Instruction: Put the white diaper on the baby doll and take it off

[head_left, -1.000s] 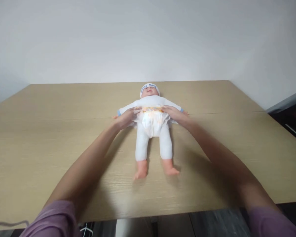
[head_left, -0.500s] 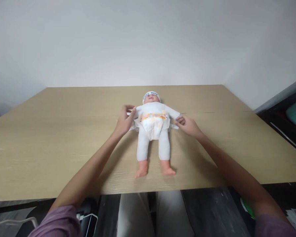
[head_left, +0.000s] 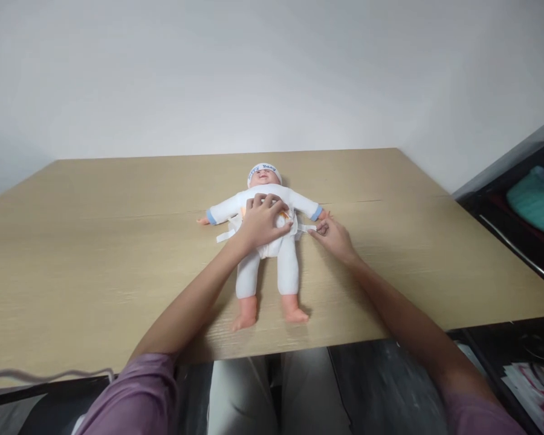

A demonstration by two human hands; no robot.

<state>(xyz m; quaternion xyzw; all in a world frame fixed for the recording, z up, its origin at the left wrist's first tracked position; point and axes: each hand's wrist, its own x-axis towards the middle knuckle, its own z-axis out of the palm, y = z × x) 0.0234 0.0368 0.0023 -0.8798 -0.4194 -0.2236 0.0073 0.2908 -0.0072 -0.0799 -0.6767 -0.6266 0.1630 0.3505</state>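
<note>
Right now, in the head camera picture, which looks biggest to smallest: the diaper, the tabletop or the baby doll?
1. Tabletop
2. Baby doll
3. Diaper, partly covered by the left hand

A baby doll [head_left: 272,191] lies on its back on the table [head_left: 95,260], head toward the far edge, arms spread wide and bare feet pointing to the near edge, in a white outfit with blue cuffs [head_left: 316,212] and a white cap [head_left: 263,168] bearing blue lettering. Around its hips sits a white diaper [head_left: 272,248] with orange print, the front mostly covered from view. One white tab [head_left: 225,236] sticks out unfastened at the picture's left, and another white tab [head_left: 307,228] extends outward at the right, near the doll's cuff.
</note>
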